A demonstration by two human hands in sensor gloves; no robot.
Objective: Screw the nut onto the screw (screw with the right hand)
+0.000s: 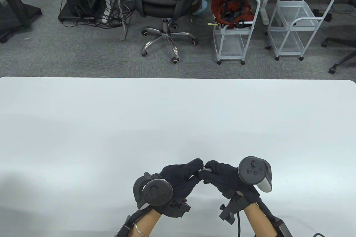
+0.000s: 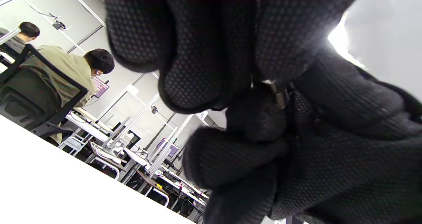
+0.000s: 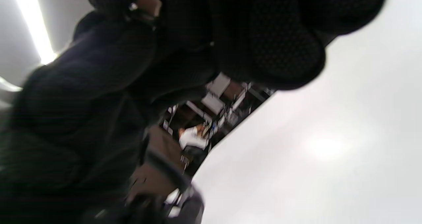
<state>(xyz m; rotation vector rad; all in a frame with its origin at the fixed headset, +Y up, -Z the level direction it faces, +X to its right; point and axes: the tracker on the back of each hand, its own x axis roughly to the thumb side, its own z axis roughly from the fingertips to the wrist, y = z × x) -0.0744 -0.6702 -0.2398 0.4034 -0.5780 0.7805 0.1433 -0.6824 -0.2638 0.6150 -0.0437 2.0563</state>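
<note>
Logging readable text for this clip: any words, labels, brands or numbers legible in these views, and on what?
None can be read in any view.
Tracker on the right hand: only plain round buttons, no lettering legible.
Monitors in the left wrist view's background: lit, content too small to read.
Right wrist view: too blurred to read anything.

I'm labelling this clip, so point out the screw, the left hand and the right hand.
screw (image 2: 280, 97): left wrist view, on its threaded shaft between the fingertips.
left hand (image 1: 178, 177): table view, on the gloved knuckles.
right hand (image 1: 222, 177): table view, on the gloved back of the hand.
</note>
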